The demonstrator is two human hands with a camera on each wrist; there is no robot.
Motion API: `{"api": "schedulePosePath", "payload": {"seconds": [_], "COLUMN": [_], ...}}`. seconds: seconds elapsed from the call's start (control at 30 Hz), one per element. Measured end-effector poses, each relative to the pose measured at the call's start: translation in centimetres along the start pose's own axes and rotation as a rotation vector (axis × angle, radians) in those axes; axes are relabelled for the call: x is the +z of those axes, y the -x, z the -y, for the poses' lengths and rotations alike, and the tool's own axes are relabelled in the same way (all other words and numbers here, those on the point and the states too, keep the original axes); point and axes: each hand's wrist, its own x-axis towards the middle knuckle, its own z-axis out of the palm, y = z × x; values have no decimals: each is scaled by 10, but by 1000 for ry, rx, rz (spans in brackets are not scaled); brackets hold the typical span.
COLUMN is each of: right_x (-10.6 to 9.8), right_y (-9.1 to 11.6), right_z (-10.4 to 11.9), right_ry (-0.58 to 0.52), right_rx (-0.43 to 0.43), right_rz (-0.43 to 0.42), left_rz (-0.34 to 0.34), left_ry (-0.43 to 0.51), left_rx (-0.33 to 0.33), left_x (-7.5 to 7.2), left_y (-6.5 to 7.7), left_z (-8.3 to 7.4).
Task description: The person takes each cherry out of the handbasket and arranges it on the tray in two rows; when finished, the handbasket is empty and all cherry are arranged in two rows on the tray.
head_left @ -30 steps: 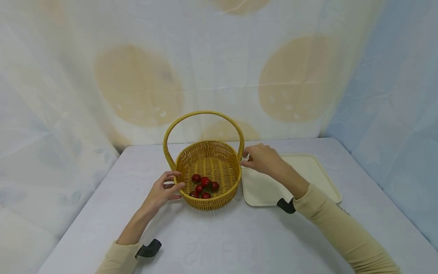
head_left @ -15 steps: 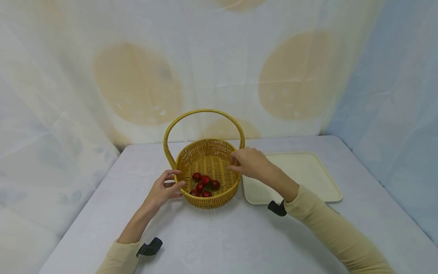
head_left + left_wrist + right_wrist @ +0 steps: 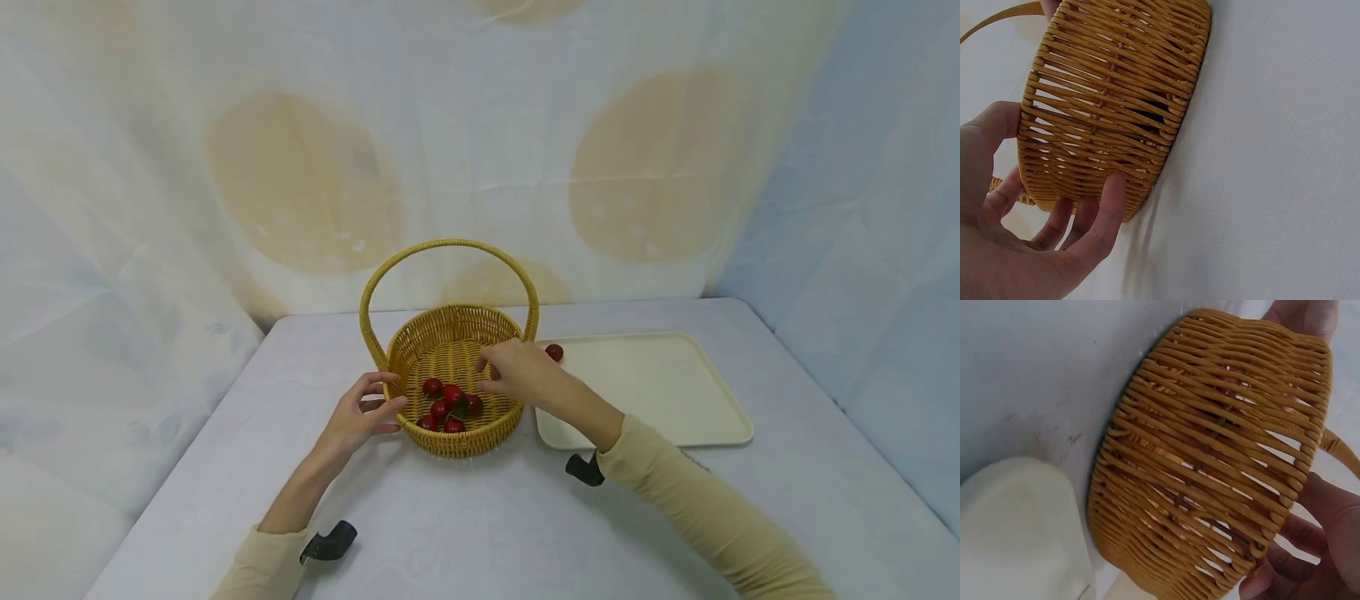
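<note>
A yellow woven basket (image 3: 457, 442) with a tall arched handle stands upright on the table. Several red cherries (image 3: 452, 394) lie bunched in its near left part. My left hand (image 3: 358, 414) holds the basket's left rim, some fingers over the edge; in the left wrist view one finger (image 3: 1112, 194) touches the outer wall. My right hand (image 3: 521, 367) reaches over the right rim, thumb and index finger apart above the basket's inside, with nothing seen between them. One cherry (image 3: 554, 352) sits at the far left corner of the cream tray (image 3: 652, 392).
The tray lies flat just right of the basket, close to its wall. The basket handle (image 3: 450, 243) arches up behind my right hand. Pale curtains (image 3: 480, 150) hang behind the table (image 3: 465, 533) and at both sides.
My right hand has moved left from the tray's far left corner, over the rim and into the basket. A cherry now shows on the tray. My left hand has kept its place.
</note>
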Motion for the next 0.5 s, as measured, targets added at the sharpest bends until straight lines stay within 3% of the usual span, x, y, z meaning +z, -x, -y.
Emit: {"api": "schedulePosePath", "payload": {"seconds": [0.2, 0.5], "right_x": [10, 25], "right_y": [-6, -17], "right_z": [0, -5], "right_ry": [-57, -42], "right_rx": [25, 47], "right_rz": [28, 100], "left_rz": [0, -1], "left_ry": [-5, -9], "left_rx": [-3, 1], "left_x": [0, 0], "left_y": [0, 1], "left_z": [-1, 0]}}
